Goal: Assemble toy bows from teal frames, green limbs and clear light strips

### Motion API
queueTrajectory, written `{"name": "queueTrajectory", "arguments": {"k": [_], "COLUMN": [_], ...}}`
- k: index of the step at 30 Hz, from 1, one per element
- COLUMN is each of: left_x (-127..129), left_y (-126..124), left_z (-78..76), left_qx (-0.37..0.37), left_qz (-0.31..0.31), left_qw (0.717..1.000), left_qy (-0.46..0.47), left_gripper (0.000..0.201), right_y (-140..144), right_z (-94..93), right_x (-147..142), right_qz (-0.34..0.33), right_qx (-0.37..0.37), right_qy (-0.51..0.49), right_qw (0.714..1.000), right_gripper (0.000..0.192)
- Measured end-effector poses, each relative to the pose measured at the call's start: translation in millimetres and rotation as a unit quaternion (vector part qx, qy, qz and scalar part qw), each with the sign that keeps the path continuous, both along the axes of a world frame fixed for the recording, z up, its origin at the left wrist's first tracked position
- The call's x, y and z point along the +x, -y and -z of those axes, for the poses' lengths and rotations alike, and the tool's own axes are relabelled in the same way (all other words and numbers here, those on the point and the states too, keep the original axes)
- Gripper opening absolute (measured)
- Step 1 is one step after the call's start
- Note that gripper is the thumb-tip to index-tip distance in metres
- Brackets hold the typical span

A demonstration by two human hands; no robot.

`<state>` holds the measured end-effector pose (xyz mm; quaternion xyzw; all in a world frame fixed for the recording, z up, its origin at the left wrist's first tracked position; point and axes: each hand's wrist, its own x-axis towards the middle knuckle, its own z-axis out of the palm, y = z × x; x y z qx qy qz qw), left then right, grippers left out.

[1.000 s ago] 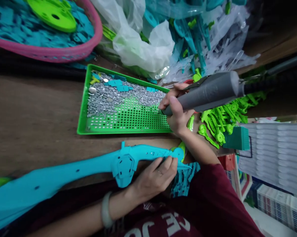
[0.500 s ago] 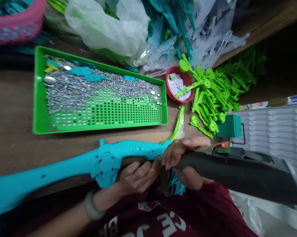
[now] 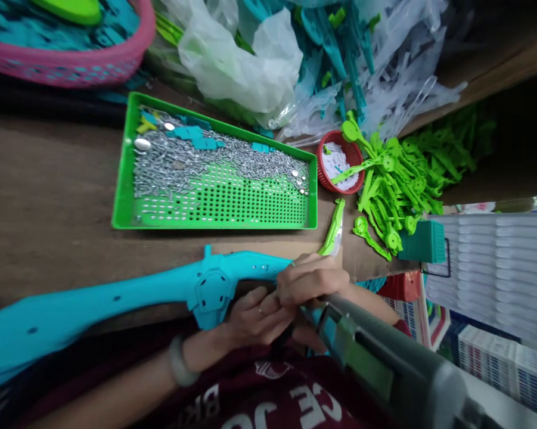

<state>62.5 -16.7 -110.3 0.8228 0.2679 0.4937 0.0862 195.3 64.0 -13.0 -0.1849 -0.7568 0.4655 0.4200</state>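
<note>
A long turquoise plastic toy part (image 3: 129,295) lies along the near table edge. My left hand (image 3: 254,316) grips it from below, close to its right end. My right hand (image 3: 313,280) is closed around a grey electric screwdriver (image 3: 384,363), whose tip is hidden behind my fingers at the part's right end. Beyond the part stands a green perforated tray (image 3: 123,179) holding several small silver screws and a few turquoise bits. A green plastic lever (image 3: 334,227) lies just past my right hand.
A small red basket (image 3: 322,173) with white pieces sits right of the tray, beside a heap of green plastic levers (image 3: 397,179). A pink basket (image 3: 71,62) and plastic bags (image 3: 245,59) of parts fill the back. White trays (image 3: 496,262) are stacked at right.
My right hand brought the screwdriver from the screw tray back to the right end of the turquoise part. My left hand kept its hold on the part. The camera view shifted.
</note>
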Motion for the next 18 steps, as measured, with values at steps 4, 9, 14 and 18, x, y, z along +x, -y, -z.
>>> {"name": "queueTrajectory", "arguments": {"k": [4,9,14,18], "left_x": [2.0,2.0,-1.2,-0.7], "left_y": [-15.9,-31.3,-26.3,-27.1], "left_z": [-21.1,-44.1,-43.1,-42.5], "left_qx": [0.010,0.034,0.016,0.007], "left_qz": [-0.015,-0.029,-0.015,-0.003], "left_qw": [1.000,0.993,0.994,0.995], "left_qy": [-0.002,-0.114,-0.110,-0.102], "left_gripper": [0.020,0.027,0.030,0.031], "right_y": [-27.5,-78.9,-105.2,-105.3], "right_z": [-20.7,-17.4,9.6,27.3], "right_x": [-0.1,-1.9,-1.4,4.0], "right_qz": [-0.015,0.254,0.347,0.366], "right_qx": [-0.005,0.004,-0.026,-0.052], "right_qy": [-0.057,-0.127,-0.084,-0.015], "right_qw": [0.998,0.959,0.934,0.929], "right_gripper": [0.035,0.023,0.036,0.048]}}
